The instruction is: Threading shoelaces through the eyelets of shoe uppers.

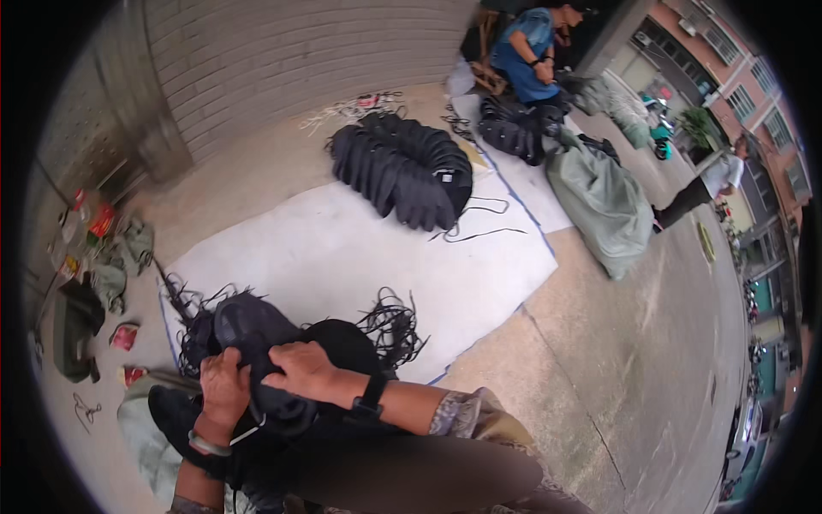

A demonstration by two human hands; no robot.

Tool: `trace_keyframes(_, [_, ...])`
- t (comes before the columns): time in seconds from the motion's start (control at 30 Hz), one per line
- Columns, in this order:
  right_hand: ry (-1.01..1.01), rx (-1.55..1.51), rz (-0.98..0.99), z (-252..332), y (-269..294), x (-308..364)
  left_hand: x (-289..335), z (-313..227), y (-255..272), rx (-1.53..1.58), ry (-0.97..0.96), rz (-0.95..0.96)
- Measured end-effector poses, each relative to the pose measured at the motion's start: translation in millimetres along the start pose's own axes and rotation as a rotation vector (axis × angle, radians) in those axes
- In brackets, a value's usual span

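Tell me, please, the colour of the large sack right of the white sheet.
The large sack is grey-green, best seen in the head view.

big ol' greyish brick wall (308, 64) up top, someone in blue (524, 64) by its far end, chunky green sack (604, 206) kinda slumped there, another person (717, 178) out past it, pinkish building (736, 73) way off right, little red packet (124, 336) over left
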State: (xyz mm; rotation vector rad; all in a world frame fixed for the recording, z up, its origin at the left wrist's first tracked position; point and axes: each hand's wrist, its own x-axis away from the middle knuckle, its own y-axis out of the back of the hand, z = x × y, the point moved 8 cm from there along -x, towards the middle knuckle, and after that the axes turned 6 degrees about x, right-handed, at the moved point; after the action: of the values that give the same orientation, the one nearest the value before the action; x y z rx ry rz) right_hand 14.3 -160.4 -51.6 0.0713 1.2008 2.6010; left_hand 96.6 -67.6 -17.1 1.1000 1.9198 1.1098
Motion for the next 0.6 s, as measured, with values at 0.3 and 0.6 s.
trace_keyframes(0.3, [-0.111,-0.143,0.086,-7,-1,-20,-6,39,4,0.672,0.202,0.118])
trace_keyframes(0.6, [-0.134,-0.092,0.096,-34,39,18,15,67,88,1.219,0.231,-0.221])
